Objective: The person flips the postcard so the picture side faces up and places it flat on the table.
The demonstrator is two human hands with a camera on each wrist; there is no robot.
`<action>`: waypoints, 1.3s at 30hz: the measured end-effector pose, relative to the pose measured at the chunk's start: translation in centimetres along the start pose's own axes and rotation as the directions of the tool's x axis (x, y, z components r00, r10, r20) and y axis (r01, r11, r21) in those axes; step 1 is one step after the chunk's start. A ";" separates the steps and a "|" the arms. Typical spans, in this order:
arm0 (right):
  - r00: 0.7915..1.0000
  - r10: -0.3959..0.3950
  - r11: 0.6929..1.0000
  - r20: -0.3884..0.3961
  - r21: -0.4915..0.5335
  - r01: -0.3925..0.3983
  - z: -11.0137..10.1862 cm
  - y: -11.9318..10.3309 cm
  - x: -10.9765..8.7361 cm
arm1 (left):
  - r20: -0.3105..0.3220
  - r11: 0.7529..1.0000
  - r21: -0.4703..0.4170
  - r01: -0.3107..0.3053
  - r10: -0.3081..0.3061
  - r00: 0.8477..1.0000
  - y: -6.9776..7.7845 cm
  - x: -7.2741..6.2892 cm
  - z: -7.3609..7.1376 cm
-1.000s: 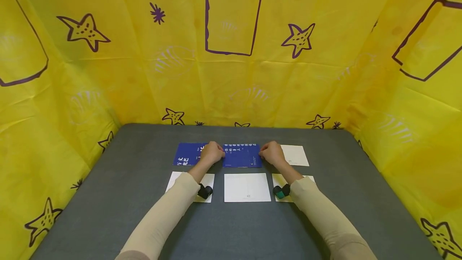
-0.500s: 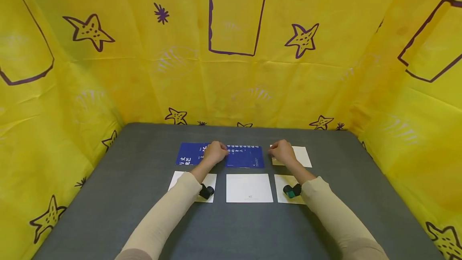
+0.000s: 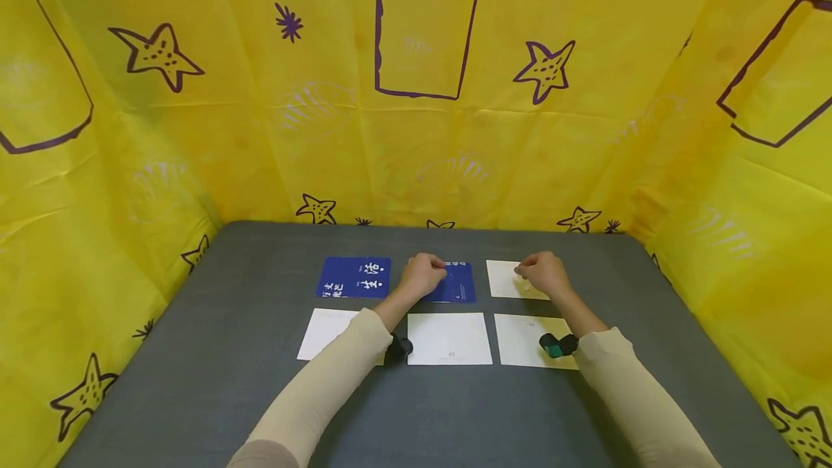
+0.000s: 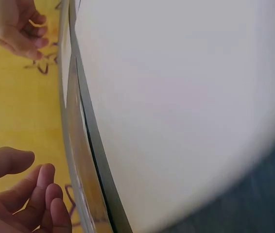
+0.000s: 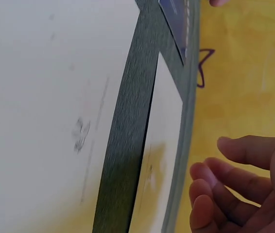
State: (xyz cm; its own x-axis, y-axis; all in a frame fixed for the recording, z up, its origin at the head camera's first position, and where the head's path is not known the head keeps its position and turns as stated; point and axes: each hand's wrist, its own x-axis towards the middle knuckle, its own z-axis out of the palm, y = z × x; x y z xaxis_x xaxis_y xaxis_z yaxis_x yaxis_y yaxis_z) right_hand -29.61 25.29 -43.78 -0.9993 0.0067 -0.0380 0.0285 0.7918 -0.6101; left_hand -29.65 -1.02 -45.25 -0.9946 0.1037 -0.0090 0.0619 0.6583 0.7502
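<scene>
Left hand hovering over middle blue card, fingers loosely curved, grasping nothing; right hand, likewise empty, hovering over white card lying right of middle blue card. Step seemingly in hand: reaching for white card; next move probably calling for edge pinch.

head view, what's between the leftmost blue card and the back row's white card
The head view shows another blue card there, partly hidden by the left hand, with grey table showing on either side.
</scene>
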 end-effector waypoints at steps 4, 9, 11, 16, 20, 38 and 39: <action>0.999 0.037 0.999 -0.004 0.000 -0.037 -0.8 1.3 -0.4 | 0.032 0.999 0.004 -0.037 0.037 0.999 1.2 -0.2 1.2; 0.996 0.083 0.997 -0.013 0.000 -0.083 -1.7 2.6 -0.7 | 0.074 0.998 0.016 -0.054 0.052 0.996 2.6 -0.5 2.4; 0.995 0.096 0.995 -0.021 -0.010 -0.096 -2.1 3.1 -0.9 | 0.084 0.997 0.034 -0.065 0.062 0.994 3.2 -0.5 3.0; 0.992 0.120 0.991 -0.027 -0.059 -0.122 -2.7 3.8 -1.1 | 0.098 0.993 0.074 -0.095 0.087 0.991 4.4 -0.5 4.3; 0.992 0.125 0.984 -0.032 -0.121 -0.128 -2.9 4.2 -1.2 | 0.109 0.994 0.078 -0.080 0.071 0.991 5.2 -0.8 5.3; 0.987 0.157 0.971 -0.026 -0.180 -0.159 -2.2 3.9 -1.2 | 0.090 0.989 0.148 -0.003 -0.010 0.996 7.5 -1.4 7.5; 0.988 0.152 0.971 -0.029 -0.185 -0.155 -2.1 3.9 -1.2 | 0.085 0.991 0.135 0.006 -0.018 0.996 7.5 -1.4 7.6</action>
State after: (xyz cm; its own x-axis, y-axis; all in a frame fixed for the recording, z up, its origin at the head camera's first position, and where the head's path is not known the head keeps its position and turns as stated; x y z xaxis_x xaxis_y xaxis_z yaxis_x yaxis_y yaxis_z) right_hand -28.32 29.67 -44.41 -0.9836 0.1447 -0.1072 0.1775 0.8803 -0.4399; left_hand -27.14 9.41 -44.60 -0.9848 0.1548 -0.0784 0.0663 0.7534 0.6542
